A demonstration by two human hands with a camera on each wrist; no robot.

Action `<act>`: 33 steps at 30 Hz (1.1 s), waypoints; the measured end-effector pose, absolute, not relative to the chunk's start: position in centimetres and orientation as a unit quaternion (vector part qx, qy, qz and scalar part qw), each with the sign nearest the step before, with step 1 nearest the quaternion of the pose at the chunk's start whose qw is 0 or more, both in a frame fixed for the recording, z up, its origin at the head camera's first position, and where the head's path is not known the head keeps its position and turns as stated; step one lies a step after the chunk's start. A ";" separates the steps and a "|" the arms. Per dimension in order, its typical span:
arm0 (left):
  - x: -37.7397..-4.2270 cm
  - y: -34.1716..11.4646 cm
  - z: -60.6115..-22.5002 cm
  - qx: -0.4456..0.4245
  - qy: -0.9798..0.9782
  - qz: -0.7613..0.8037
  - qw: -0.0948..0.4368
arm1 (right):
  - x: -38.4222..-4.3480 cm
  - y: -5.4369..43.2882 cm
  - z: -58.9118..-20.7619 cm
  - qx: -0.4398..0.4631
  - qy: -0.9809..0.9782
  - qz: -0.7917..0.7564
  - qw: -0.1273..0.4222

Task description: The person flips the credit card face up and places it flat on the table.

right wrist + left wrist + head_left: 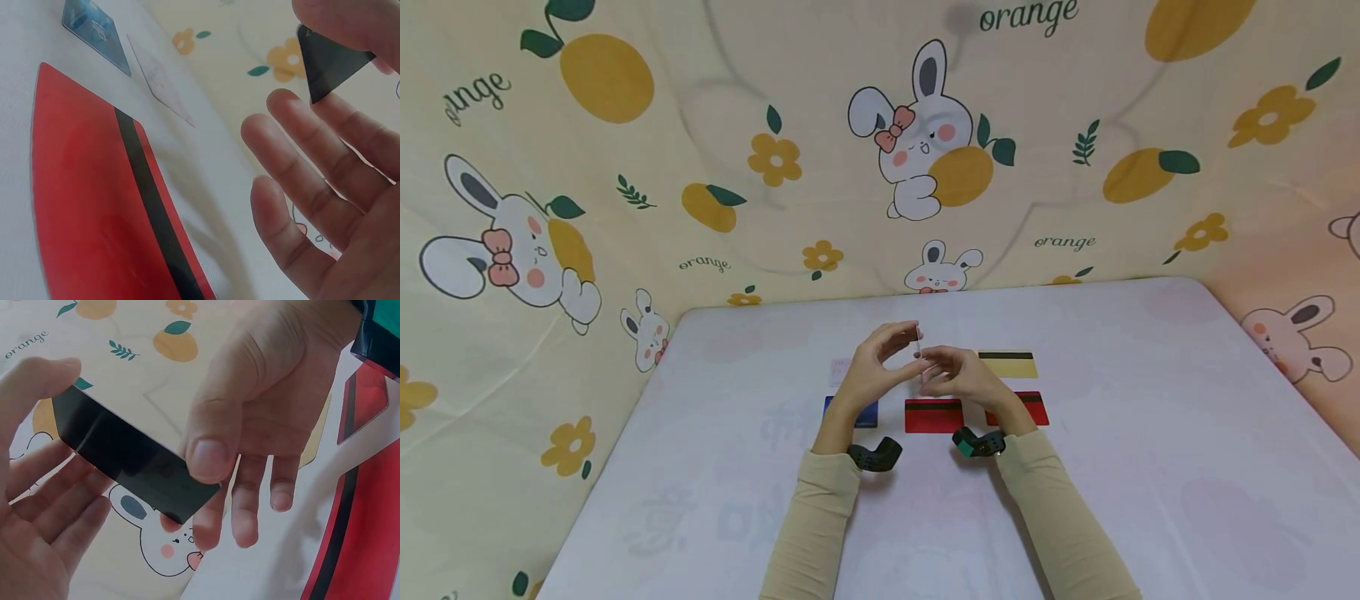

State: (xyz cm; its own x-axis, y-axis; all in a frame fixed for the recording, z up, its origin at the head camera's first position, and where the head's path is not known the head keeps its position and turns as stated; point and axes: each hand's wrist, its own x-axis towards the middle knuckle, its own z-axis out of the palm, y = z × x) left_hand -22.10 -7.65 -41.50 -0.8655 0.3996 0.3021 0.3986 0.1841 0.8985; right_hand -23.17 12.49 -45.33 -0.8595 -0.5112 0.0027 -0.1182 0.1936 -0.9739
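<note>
Holding the dark card point(128, 453), we've our left hand point(872, 368) spread round one end | right hand point(964, 377) pinching the other | long axis bridging both, neither nearer

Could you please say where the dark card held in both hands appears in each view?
Head: a thin sliver near the centre, between the left hand and right hand.
Left wrist: the dark card slants down rightward, left of centre.
Right wrist: upper right, partly behind the thumb.
Shared landmark: the middle red card, below the hands in head, lower right in left wrist, left in right wrist.
</note>
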 end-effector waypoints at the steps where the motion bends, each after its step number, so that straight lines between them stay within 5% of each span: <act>1: -22.1 -7.7 -41.5 0.259 0.768 0.585 -0.001 | -23.2 12.5 -45.3 -0.210 0.754 -0.600 0.164; 33: -22.2 -8.2 -41.4 0.248 0.753 0.609 0.007 | -23.6 13.4 -45.6 -0.182 0.777 -0.589 0.125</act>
